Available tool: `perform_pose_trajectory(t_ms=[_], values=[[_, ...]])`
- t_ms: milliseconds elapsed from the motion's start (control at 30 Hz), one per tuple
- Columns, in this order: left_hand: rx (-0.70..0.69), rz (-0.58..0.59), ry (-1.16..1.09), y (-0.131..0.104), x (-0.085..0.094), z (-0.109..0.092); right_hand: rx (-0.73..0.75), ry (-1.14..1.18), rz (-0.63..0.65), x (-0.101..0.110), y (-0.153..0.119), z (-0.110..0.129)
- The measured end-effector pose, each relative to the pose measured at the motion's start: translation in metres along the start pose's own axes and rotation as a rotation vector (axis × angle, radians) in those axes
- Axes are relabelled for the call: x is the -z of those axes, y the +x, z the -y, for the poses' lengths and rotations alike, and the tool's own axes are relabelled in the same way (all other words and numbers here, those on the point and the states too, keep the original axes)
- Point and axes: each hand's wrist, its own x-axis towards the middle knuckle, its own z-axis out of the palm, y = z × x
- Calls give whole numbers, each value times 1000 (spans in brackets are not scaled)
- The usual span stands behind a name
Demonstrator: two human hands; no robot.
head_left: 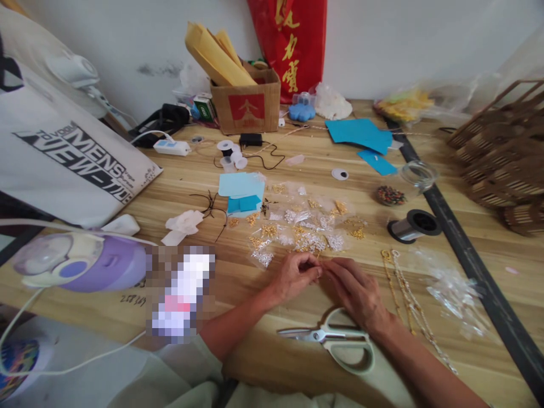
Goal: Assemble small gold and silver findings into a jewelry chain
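My left hand (296, 276) and my right hand (352, 286) meet near the middle of the wooden table, their fingertips pinched together. What they hold is too small to name. Just beyond them lie small clear bags of gold and silver findings (312, 238). Scissors with pale green handles (346, 340) rest below my hands, partly under my right wrist. Gold and silver chains (410, 300) lie right of my right hand. A spool of silvery wire (414, 225) stands farther right.
A purple and cream device (91, 262) and a blurred-out phone (183, 294) are at the left. Behind are a cardboard box (246, 102), blue cards (359, 136) and a jar of beads (391, 195). Plastic bags (457, 294) lie right; a brown slatted object (505, 147) stands at the right edge.
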Motion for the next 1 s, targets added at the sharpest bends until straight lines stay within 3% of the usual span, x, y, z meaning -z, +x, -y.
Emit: perform_pose_trajectory(t_ms=[1000], values=[[59, 0, -14, 1, 1, 0, 71, 63, 44, 2, -2, -5]])
